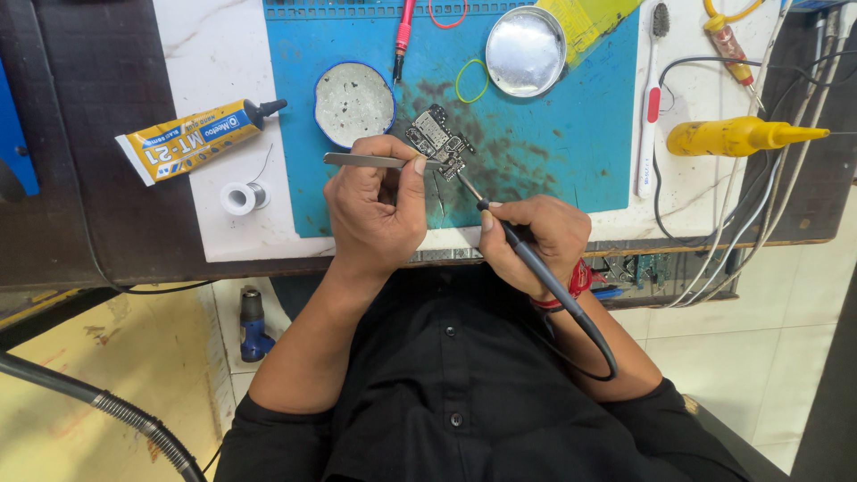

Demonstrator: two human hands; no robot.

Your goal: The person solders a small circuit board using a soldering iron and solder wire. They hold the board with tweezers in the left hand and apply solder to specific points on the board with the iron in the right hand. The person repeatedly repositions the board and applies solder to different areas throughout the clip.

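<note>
My left hand [373,205] pinches a pair of metal tweezers [366,161] whose tip lies on a small dark circuit board [437,138] on the blue work mat [553,152]. My right hand [532,239] grips a black soldering iron [522,250] like a pen, its thin tip touching the board's lower edge. The iron's black cable loops back past my right wrist, which wears a red band.
A yellow glue tube [192,138] and a solder wire spool [243,196] lie to the left. A round tin [354,103], a shiny lid [525,49], a toothbrush [650,98], a yellow bottle [736,136] and cables sit around the mat.
</note>
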